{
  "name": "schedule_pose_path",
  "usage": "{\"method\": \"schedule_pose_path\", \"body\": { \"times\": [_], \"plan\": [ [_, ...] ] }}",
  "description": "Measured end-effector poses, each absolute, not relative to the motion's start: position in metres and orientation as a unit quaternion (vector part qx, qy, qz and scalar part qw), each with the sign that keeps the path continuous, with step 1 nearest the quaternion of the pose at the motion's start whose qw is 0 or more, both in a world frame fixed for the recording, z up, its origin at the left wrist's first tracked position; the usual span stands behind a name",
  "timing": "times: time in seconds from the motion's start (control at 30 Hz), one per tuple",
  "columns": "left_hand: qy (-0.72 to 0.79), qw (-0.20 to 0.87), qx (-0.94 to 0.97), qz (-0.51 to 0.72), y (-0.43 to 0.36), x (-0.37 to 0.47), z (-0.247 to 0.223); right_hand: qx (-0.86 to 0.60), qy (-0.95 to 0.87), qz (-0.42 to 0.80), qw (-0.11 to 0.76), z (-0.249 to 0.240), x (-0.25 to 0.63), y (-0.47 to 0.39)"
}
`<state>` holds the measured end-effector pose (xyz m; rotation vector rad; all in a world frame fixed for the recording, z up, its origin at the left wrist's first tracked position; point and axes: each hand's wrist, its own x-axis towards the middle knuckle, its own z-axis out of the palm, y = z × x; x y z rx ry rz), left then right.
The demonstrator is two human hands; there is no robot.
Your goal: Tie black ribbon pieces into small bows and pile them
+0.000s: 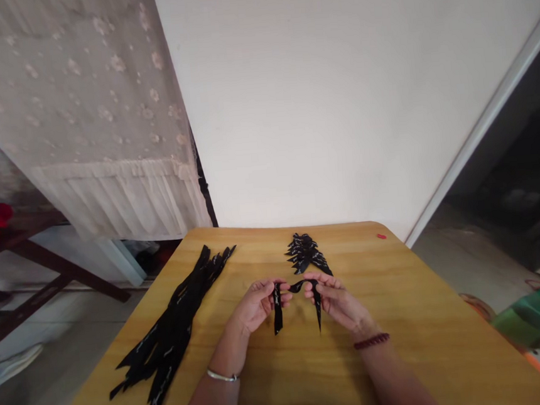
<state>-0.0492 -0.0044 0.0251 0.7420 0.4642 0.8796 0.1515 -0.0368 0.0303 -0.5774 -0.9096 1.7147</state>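
Note:
Between my two hands a black ribbon with pale lettering is stretched above the table, both its ends hanging down. My left hand pinches it near one end, and my right hand pinches it near the other; the middle curves between the fingers. Just beyond my hands lies a small pile of folded black ribbons with crossed, pointed tails. To the left, a long bundle of loose black ribbons runs diagonally over the tabletop.
The wooden table stands against a white wall. A small red object lies near its back right corner. Left is a lace curtain and a dark wooden frame; a green container stands at the right.

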Motion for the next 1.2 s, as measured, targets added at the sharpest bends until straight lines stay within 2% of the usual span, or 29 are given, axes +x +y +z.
{"method": "schedule_pose_path", "body": {
  "times": [0.4, 0.67, 0.9, 1.2],
  "plan": [
    [0.235, 0.808, 0.349, 0.413, -0.004, -0.044, 0.025, -0.264, -0.379, 0.711, 0.53, 0.03, 0.151, -0.036],
    [0.246, 0.774, 0.36, 0.46, -0.003, -0.039, 0.021, -0.282, -0.38, 0.695, 0.541, 0.029, 0.147, -0.034],
    [0.266, 0.75, 0.279, 0.538, 0.005, -0.031, 0.014, -0.325, -0.333, 0.65, 0.601, 0.024, 0.14, -0.03],
    [0.253, 0.801, 0.24, 0.487, 0.005, -0.033, 0.011, -0.346, -0.216, 0.622, 0.669, 0.02, 0.127, -0.026]
  ]
}}
